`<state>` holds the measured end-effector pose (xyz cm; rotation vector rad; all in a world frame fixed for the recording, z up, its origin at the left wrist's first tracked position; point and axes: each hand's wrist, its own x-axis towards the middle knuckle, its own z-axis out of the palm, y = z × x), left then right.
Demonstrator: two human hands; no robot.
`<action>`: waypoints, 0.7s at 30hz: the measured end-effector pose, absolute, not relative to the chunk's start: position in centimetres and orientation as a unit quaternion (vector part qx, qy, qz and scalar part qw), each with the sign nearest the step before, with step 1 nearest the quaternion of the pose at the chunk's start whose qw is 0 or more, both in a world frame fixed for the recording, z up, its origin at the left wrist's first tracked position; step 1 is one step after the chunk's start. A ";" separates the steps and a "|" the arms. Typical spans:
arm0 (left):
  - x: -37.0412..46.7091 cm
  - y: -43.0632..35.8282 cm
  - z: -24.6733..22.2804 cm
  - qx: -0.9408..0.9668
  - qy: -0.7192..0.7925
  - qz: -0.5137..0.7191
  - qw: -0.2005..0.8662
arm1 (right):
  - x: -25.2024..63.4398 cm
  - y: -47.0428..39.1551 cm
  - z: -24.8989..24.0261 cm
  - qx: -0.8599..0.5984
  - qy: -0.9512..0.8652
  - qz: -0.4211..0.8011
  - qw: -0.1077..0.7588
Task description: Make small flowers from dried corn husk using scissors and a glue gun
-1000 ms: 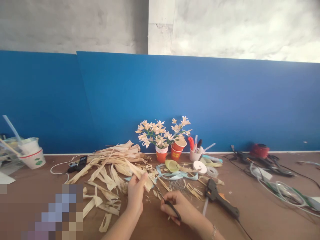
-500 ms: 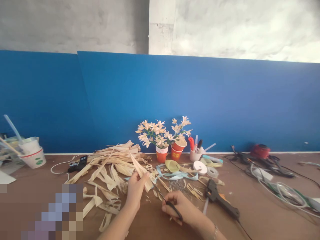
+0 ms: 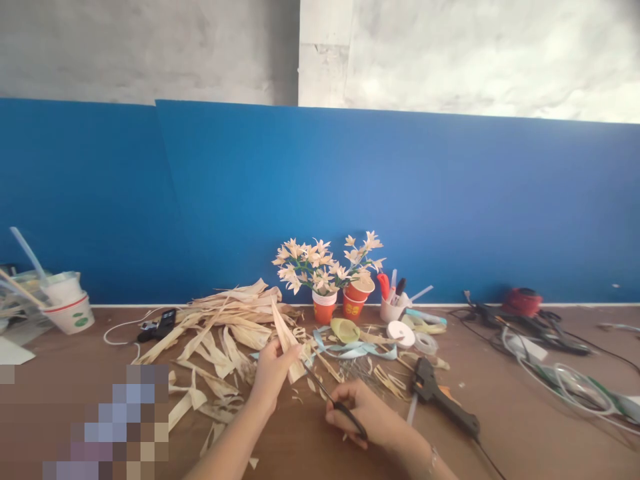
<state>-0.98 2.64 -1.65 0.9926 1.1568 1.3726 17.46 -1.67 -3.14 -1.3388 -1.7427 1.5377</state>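
Observation:
My left hand (image 3: 273, 373) pinches a pale dried corn husk (image 3: 285, 333), its pointed end up and its lower end toward the scissors. In my right hand (image 3: 357, 410) is a pair of black-handled scissors (image 3: 345, 415), fingers closed on the handles. The blades reach up and left to the husk's lower right edge; whether they are cutting into it I cannot tell. Behind my left hand lies a heap of dried husks (image 3: 220, 333). Small scraps (image 3: 311, 385) are scattered under the blades.
Husk flowers (image 3: 315, 263) stand in an orange paper cup (image 3: 324, 310) at the back. A black glue gun (image 3: 443, 400) lies right of my right hand. Cables (image 3: 575, 390) tangle at far right. Blue ribbon (image 3: 357, 349) and a white spool (image 3: 401, 334) lie mid-table. A white tub (image 3: 69, 315) is at left.
The husk in my left hand has tilted slightly more upright, its tip moving a little right. My right hand stays almost in place with the scissors.

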 end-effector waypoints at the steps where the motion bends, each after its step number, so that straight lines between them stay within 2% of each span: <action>1: -1.0 2.7 -1.6 0.418 0.482 0.569 0.519 | 17.5 -1.7 -3.1 -0.488 -0.632 0.559 0.224; 16: -1.4 3.3 -2.3 0.452 0.490 0.534 0.519 | 17.7 -1.8 -2.6 -0.514 -0.635 0.545 0.191; 21: -1.6 3.4 -2.4 0.443 0.502 0.556 0.492 | 17.7 -1.8 -2.9 -0.503 -0.620 0.572 0.189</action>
